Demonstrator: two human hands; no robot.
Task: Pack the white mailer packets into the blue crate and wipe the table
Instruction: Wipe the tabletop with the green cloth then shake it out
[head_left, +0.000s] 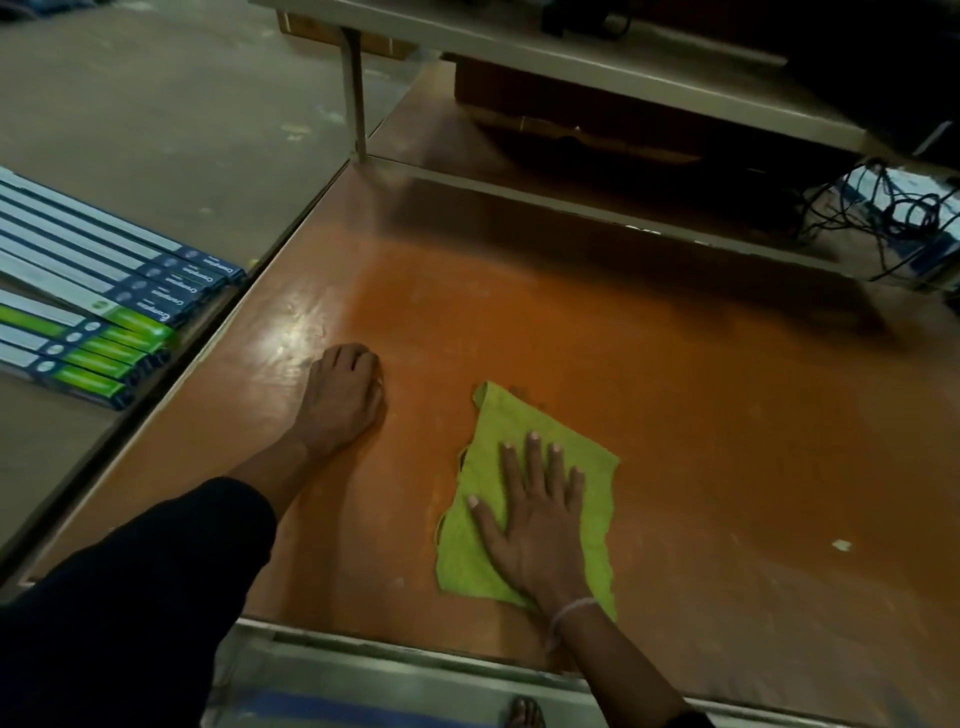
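Observation:
A yellow-green cloth (483, 540) lies flat on the orange-brown table (701, 415), near its front edge. My right hand (535, 519) presses down on the cloth, palm flat and fingers spread. My left hand (343, 395) rests on the bare tabletop to the left of the cloth, fingers curled under, holding nothing. No white mailer packets and no blue crate are in view.
Several long blue, white and green boxes (98, 306) lie on the floor left of the table. A low shelf (597, 208) borders the table's far side, with tangled cables (893, 218) at the right. A foot (524, 714) shows below the front edge.

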